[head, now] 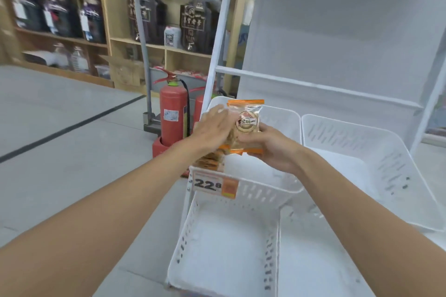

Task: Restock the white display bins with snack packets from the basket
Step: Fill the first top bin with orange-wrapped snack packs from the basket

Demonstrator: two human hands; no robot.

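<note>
Since only one bin shows any stock, the restocking is judged to be at an early stage, with most of it left to do.

- White rack (337, 31): one, filling the right half of the frame.
- White display bins: three counted. The centre bin (265, 191) holds packets along its left side. The right bin (350, 137) and the lower bin (190, 231), at bottom centre, show bare floors. A further bin at lower right cannot be made out.
- Fire extinguishers (172, 113): two, red, left of centre, the second half hidden behind the rack post.
- Hands: two, close together over the centre bin. The left hand (212, 125) lies flat, fingers straight, on the packets. The right hand (275, 149) grips one packet by its lower right edge.
- Snack packet (247, 123): one, upright, orange-trimmed, held above the centre bin.
- Lying packets (210, 161): several under the left hand, too blurred to count.
- Price tag (212, 184): one, on the centre bin's front.
- Basket: not in view.
</note>
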